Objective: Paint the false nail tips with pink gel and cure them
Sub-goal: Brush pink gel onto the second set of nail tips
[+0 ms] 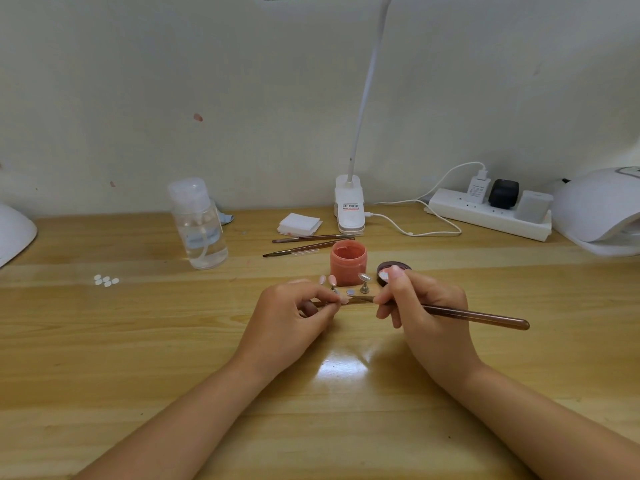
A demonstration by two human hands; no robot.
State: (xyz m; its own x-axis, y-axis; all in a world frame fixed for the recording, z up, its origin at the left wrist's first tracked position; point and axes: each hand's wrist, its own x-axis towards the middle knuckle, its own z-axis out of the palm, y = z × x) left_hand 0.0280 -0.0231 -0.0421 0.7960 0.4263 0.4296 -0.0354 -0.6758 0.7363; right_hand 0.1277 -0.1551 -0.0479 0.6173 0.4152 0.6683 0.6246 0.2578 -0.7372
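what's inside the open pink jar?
Pink gel coats the inner wall of the jar. How full it is can't be told; the far wall and depth are hidden by the near rim.

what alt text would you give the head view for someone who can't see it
Over a wooden desk, the right hand holds a brown brush to a nail tip pinched in the left hand. Behind stand an open pink gel jar, a clear bottle and a curing lamp.

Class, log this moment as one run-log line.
left hand: pinches nail tip | right hand: holds brush | phase: painting
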